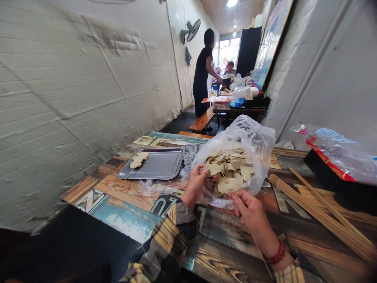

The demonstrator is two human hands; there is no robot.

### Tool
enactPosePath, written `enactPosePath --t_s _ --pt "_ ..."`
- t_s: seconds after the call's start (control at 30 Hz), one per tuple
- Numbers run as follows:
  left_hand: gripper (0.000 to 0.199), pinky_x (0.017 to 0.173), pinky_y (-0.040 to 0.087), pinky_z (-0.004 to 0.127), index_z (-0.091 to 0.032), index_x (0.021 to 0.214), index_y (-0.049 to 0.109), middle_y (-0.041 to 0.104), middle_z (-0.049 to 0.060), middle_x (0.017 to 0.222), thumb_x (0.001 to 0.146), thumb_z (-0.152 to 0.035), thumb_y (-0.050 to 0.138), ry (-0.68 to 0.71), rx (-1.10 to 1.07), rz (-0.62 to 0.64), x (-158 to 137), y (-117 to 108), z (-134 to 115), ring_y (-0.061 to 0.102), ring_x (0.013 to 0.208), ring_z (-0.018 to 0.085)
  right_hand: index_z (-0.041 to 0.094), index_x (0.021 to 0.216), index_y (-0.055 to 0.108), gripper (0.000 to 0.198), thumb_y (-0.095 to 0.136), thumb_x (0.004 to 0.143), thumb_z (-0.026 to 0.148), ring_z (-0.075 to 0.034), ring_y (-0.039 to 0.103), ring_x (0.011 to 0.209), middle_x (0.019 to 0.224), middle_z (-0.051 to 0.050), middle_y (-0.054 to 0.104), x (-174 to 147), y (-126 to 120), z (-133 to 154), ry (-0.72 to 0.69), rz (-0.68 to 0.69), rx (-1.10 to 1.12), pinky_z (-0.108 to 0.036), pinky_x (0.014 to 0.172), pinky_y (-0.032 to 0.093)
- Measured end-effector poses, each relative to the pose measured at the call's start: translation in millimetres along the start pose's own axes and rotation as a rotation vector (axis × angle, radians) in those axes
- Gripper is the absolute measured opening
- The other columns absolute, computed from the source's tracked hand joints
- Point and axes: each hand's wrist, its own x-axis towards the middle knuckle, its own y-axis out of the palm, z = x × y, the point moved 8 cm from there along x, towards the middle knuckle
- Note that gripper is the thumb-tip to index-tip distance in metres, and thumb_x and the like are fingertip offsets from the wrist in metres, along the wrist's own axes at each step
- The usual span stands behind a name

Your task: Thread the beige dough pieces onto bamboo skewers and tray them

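Note:
My left hand (195, 182) is closed on one thin beige slice (213, 169), pinched between thumb and fingers above an open clear plastic bag (260, 137). Inside the bag lies a heap of similar pale slices (228, 185); what food they are I cannot tell. At the bag's near edge my right hand (249, 208) pinches a thin wooden skewer (261, 251), whose lower end runs back under the wrist. On the left, a metal tray (166, 163) holds several slices threaded on a skewer (138, 160), its stick reaching over the near rim.
A bundle of bare wooden skewers (319, 218) lies on the patterned table (123, 214) at right. Beyond it sits a black container (326, 173) with plastic packaging. Crumpled clear plastic is beside the tray. A person (203, 74) stands farther back near another cluttered table (235, 111).

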Motion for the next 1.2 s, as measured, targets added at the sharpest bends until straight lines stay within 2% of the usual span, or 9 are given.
enactPosePath --t_s 0.13,0.33,0.77,0.9,1.2 --pt "0.046 0.062 0.051 0.027 -0.014 0.092 0.060 0.068 0.002 0.083 0.056 -0.032 0.082 -0.030 -0.072 0.012 -2.5 1.7 -3.9 0.065 0.062 0.014 0.018 0.079 0.068 0.043 0.056 0.079 0.059 -0.008 0.035 0.033 0.042 0.005 0.048 -3.7 4.6 -1.6 0.010 0.025 0.011 -0.020 0.033 0.025" --pt "0.038 0.064 0.051 0.027 -0.012 0.088 0.068 0.069 0.004 0.085 0.056 -0.028 0.082 -0.015 -0.047 0.029 -1.9 0.6 -4.4 0.063 0.065 0.013 0.016 0.090 0.065 0.043 0.054 0.081 0.056 -0.006 0.030 0.034 0.044 0.008 0.043 -6.9 16.4 -11.0 0.102 0.116 0.090 -0.020 0.035 0.021" --pt "0.036 0.064 0.049 0.025 -0.012 0.091 0.071 0.069 0.006 0.087 0.061 -0.029 0.079 -0.025 -0.027 0.040 -4.6 3.5 -2.4 0.060 0.070 0.013 0.017 0.085 0.063 0.045 0.054 0.080 0.061 -0.008 0.032 0.036 0.045 0.008 0.044 -6.1 19.2 -14.9 0.106 0.128 0.079 -0.021 0.035 0.022" --pt "0.035 0.063 0.050 0.024 -0.012 0.089 0.072 0.068 0.005 0.085 0.060 -0.028 0.080 -0.023 -0.048 0.036 -5.8 3.7 -3.8 0.060 0.070 0.013 0.017 0.089 0.063 0.046 0.054 0.080 0.061 -0.007 0.030 0.036 0.045 0.009 0.042 -5.9 18.8 -16.8 0.114 0.125 0.072 -0.021 0.035 0.020" --pt "0.033 0.064 0.049 0.023 -0.012 0.090 0.072 0.069 0.005 0.085 0.061 -0.026 0.078 0.004 -0.008 0.038 -4.1 2.8 -3.3 0.059 0.072 0.013 0.017 0.085 0.061 0.043 0.053 0.080 0.060 -0.007 0.027 0.037 0.045 0.009 0.040 -5.5 19.6 -14.7 0.123 0.133 0.068 -0.021 0.035 0.019"
